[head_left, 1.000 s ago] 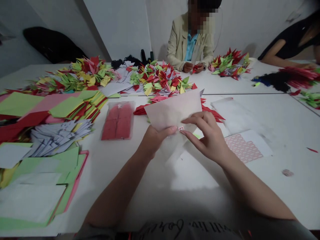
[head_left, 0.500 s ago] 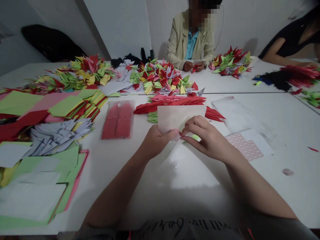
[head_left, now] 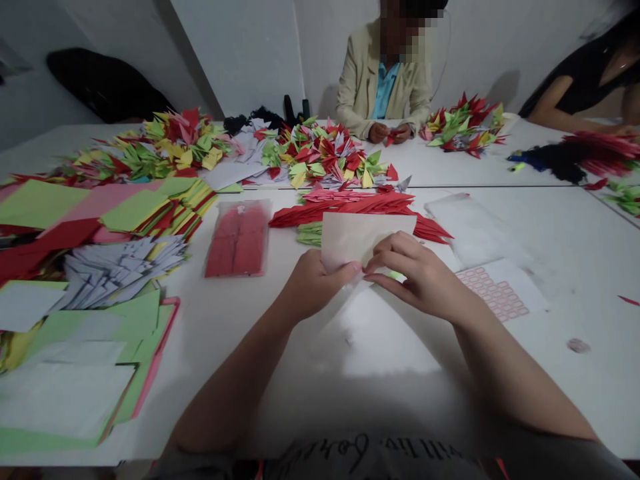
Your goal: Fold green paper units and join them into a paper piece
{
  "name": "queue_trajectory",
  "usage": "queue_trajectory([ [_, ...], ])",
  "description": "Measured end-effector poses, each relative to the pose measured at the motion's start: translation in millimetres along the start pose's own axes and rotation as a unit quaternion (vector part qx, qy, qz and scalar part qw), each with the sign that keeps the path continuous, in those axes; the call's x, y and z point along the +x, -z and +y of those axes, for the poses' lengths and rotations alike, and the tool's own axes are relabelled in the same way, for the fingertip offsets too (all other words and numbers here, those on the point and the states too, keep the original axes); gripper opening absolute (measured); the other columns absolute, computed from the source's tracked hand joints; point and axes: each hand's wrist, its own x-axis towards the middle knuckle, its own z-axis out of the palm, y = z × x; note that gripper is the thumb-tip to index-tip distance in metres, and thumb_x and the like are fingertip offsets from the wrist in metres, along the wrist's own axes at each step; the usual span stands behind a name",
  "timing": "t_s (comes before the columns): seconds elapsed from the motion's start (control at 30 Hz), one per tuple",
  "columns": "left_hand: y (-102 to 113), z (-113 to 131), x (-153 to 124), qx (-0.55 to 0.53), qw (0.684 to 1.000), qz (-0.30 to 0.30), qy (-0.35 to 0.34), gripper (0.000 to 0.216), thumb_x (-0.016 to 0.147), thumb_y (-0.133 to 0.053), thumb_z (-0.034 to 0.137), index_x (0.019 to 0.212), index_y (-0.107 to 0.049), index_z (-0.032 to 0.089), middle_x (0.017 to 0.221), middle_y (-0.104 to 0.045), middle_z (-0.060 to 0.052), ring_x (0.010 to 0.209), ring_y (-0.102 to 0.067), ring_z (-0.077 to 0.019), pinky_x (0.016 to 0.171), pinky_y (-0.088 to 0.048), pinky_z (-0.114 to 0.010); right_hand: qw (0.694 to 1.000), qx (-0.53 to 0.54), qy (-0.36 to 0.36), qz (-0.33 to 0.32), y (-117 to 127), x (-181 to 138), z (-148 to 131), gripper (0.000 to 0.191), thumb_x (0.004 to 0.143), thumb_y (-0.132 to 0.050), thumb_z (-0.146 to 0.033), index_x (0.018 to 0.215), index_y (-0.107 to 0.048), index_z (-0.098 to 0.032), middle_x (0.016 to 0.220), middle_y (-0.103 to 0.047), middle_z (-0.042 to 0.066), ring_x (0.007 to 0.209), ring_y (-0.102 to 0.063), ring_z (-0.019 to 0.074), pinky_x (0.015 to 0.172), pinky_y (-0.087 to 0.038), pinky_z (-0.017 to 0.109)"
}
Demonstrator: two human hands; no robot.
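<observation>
Both of my hands meet at the near edge of a pale translucent sheet [head_left: 357, 235] held over the white table [head_left: 310, 373]. My left hand [head_left: 313, 283] pinches the sheet's lower edge with thumb and fingers. My right hand [head_left: 417, 273] pinches the same edge from the right, fingers curled. Just behind the sheet lies a row of folded red paper pieces [head_left: 350, 205] and some green ones [head_left: 309, 233].
A clear bag of red paper [head_left: 237, 239] lies left of my hands; a sticker sheet [head_left: 495, 292] and a plastic sleeve [head_left: 470, 223] lie right. Stacks of coloured paper [head_left: 100, 220] and heaps of folded pieces [head_left: 325, 153] cover the left and back. Two people sit opposite.
The pale sheet has come down from a raised, wide-open position to a lower, smaller shape near the table. My fingers have closed together on its near edge. The small red-and-white sticker no longer shows.
</observation>
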Motion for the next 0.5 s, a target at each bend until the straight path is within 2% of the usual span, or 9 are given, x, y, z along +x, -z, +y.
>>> queue_trajectory([
  [0.27, 0.1, 0.9, -1.3, 0.009, 1.0, 0.014, 0.003, 0.024, 0.074, -0.064, 0.036, 0.069, -0.066, 0.013, 0.063, -0.06, -0.001, 0.058, -0.052, -0.013, 0.052, -0.04, -0.023, 1.0, -0.008, 0.029, 0.01, -1.5, -0.5, 2.9, 0.007, 0.088, -0.058, -0.023, 0.093, -0.063, -0.019, 0.089, -0.059, 0.005, 0.087, -0.054, 0.0171, 0.072, -0.046, 0.03],
  [0.5, 6.2, -0.6, 2.4, -0.028, 0.999, 0.009, -0.024, 0.025, 0.077, -0.063, 0.037, 0.068, -0.064, 0.013, 0.066, -0.059, 0.001, 0.063, -0.052, -0.0111, 0.057, -0.041, -0.021, 0.998, 0.0, 0.051, 0.035, -0.4, 1.3, 4.7, 0.006, 0.086, -0.062, -0.021, 0.091, -0.061, -0.018, 0.088, -0.061, 0.006, 0.084, -0.054, 0.0168, 0.072, -0.045, 0.03],
])
